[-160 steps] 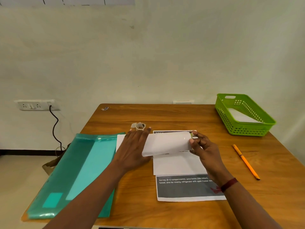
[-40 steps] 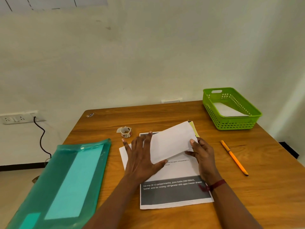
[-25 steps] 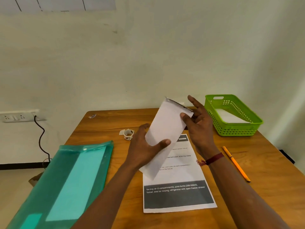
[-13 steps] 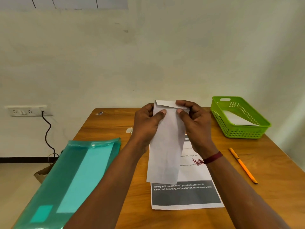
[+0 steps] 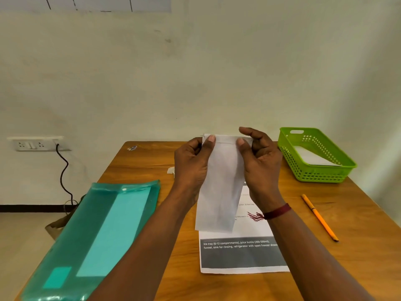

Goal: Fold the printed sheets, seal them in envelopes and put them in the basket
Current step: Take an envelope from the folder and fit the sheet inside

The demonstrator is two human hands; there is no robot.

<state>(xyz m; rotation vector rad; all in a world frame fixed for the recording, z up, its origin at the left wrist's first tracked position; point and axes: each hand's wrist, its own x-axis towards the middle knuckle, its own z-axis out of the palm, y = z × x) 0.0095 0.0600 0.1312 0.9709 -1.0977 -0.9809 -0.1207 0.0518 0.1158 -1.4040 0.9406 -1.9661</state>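
I hold a white envelope (image 5: 220, 187) upright above the table, its flap folded down along the top edge. My left hand (image 5: 191, 166) pinches the top left corner, thumb on the flap. My right hand (image 5: 259, 164) pinches the top right corner the same way. A printed sheet (image 5: 243, 255) with a dark band of text lies flat on the wooden table (image 5: 152, 161) under the envelope. The green basket (image 5: 312, 177) stands at the back right with a white envelope (image 5: 312, 158) lying inside it.
A teal plastic folder (image 5: 97, 231) lies at the table's left edge. An orange pencil (image 5: 319, 217) lies to the right of the sheet. A small tape roll (image 5: 171, 170) shows partly behind my left wrist. A wall socket (image 5: 34, 144) with a black cable is at the left.
The envelope was lifted off the table, turned upright, and both hands have moved to its top corners. In the last half second the flap stays pressed down with little movement.
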